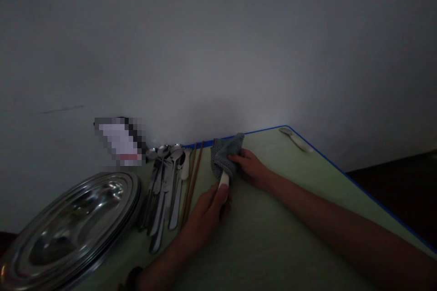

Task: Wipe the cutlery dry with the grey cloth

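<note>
Lighting poor; findings limited accordingly.

Work in hand: a white-handled utensil [224, 180] lies near the back of the bench [273, 241], its far end wrapped in a grey cloth [222, 151]. The left hand [208, 209] pinches the bare handle, thumb on top and fingers curled under. The right hand [251, 167] has its fingers pressed together on the cloth, closing it around the hidden end.

Progress, as a judgement: wiping of this piece looks under way, not finished. Which of the other pieces have been wiped cannot be told.

Count:
- Utensil in hand: one.
- Cloth: one.
- White spoon [296, 139], well apart at the far corner: one.
- Metal spoons [164, 186], in a row left of the hands: about six; overlap prevents an exact figure.
- Chopsticks [191, 177], just beside the spoons: two or three.
- Steel plates [68, 227], stacked at the left: more than one; number unclear.
</note>
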Available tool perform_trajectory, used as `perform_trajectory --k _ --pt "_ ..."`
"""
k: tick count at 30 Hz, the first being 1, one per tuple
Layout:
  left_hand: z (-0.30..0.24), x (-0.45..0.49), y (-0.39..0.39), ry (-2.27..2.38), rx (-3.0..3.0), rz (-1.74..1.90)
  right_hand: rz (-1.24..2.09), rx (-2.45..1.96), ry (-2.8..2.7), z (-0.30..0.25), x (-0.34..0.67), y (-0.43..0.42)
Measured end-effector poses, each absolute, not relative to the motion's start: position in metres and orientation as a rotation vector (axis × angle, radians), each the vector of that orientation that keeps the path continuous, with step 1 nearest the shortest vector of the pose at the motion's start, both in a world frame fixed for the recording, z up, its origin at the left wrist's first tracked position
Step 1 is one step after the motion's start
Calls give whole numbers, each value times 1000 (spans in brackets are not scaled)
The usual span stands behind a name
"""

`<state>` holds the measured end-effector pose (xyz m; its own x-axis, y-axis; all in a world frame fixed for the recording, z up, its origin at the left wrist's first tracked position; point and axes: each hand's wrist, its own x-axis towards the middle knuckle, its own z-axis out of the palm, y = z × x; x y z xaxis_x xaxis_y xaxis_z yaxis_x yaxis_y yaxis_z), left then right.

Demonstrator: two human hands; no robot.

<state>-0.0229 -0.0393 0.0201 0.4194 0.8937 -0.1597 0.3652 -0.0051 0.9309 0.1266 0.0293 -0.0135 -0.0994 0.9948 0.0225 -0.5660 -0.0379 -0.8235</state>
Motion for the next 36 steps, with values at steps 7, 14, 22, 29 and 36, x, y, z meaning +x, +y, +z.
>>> perform_trajectory --k 7,14,22,29,36 --pt "20 -24 -38 1094 1673 529 1489 -762 -790 -15 127 30" --pt "19 -26 -37 1054 1661 534 1515 -703 -775 -12 125 25" --pt "20 -26 -39 1025 1615 552 1559 -693 -544 -12 124 29" --pt "13 -27 -37 1005 1450 652 1666 -434 -470 -5 141 34" --pt "20 -27 -39 1031 1539 595 1777 -531 -559 -5 138 32"
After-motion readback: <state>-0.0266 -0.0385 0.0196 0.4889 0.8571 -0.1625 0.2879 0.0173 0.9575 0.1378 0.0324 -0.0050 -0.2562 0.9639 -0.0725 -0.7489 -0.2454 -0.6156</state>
